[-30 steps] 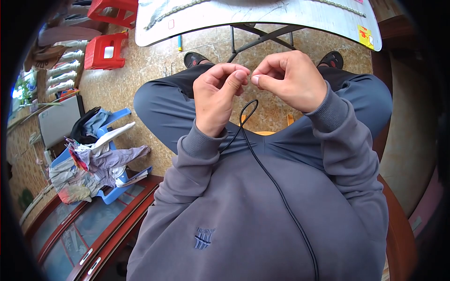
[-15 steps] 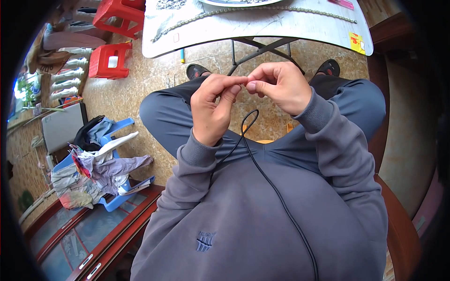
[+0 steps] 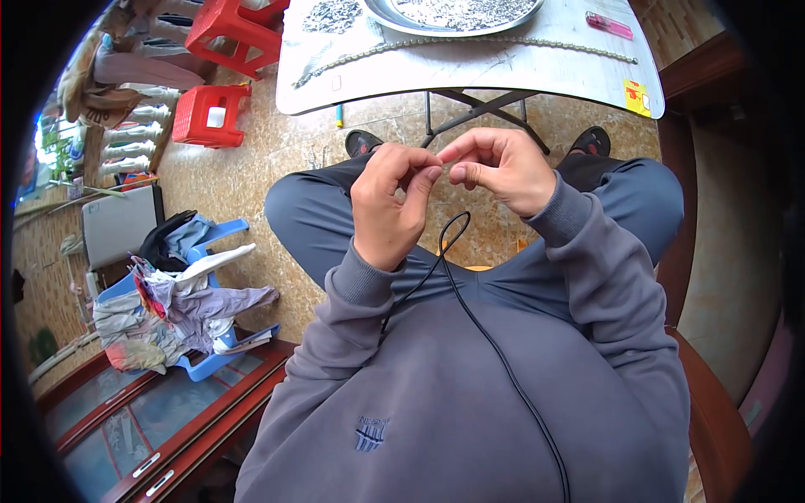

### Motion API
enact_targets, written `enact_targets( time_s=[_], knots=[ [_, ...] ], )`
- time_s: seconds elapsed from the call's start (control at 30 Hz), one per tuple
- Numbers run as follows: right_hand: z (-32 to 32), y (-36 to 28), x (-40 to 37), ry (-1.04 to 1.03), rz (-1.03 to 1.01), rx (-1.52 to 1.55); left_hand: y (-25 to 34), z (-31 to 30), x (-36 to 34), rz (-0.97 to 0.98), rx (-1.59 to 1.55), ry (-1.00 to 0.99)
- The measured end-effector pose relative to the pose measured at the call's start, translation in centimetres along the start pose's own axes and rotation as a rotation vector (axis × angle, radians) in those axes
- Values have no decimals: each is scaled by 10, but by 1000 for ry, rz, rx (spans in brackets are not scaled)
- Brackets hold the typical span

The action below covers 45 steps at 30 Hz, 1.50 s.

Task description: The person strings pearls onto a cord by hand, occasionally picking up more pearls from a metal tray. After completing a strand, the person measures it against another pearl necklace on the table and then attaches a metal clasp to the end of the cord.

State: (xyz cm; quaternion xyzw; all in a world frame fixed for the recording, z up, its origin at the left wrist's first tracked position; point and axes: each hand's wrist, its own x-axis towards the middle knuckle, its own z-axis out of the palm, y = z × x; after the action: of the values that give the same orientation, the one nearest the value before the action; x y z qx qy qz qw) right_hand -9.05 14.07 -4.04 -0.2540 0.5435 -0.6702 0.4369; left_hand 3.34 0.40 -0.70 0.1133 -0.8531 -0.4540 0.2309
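Observation:
Above my lap, my left hand (image 3: pixel 392 201) has its thumb and forefinger pinched together; anything between them is too small to make out. My right hand (image 3: pixel 507 170) is just beside it, fingers curled, its fingertips near the left fingertips. What the right fingers hold, if anything, cannot be seen. A black cable (image 3: pixel 495 342) runs up over the grey sweatshirt and loops below both hands. Beyond them, on the white table (image 3: pixel 369 85), lie a long beaded strand (image 3: pixel 537 42) and a metal tray (image 3: pixel 402 30) of small dark and pale pieces.
A pink item (image 3: pixel 610 25) and a yellow sticker (image 3: pixel 636 98) are at the table's right. Red stools (image 3: pixel 201 116) stand at the upper left. A blue chair (image 3: pixel 199 367) piled with clothes (image 3: pixel 180 306) is at the left. Folding metal legs (image 3: pixel 476 111) support the table.
The view has shifted, showing more of the tray. My right thumb has drawn slightly away from the left fingertips, and both hands sit a little lower in view.

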Motion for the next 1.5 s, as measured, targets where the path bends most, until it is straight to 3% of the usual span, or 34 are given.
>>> enact_targets(
  time_s=[0.07,0.3,0.6,0.83,0.97,1.07,1.13,1.23,1.5],
  knots=[
    [-1,1,-3,-10,2,-60,3,-2,0,47,130,-23],
    [-7,3,-7,-33,-127,-393,14,-10,12,164,137,6],
    [15,-17,-8,99,-264,-252,14,-6,11,233,149,2],
    [6,-7,-3,109,-184,-293,12,-12,29,208,112,-7],
    [3,0,-5,177,-166,-281,5,-35,79,229,233,32],
    [1,0,-5,217,-93,-242,-39,-64,160,210,330,168],
    [0,-1,-2,243,-99,-246,-84,-84,219,142,525,197],
    [-2,0,1,305,-69,-256,-112,-100,281,-165,594,74],
    [-3,-3,8,336,-56,-208,-156,-91,339,-209,673,62]
  ],
)
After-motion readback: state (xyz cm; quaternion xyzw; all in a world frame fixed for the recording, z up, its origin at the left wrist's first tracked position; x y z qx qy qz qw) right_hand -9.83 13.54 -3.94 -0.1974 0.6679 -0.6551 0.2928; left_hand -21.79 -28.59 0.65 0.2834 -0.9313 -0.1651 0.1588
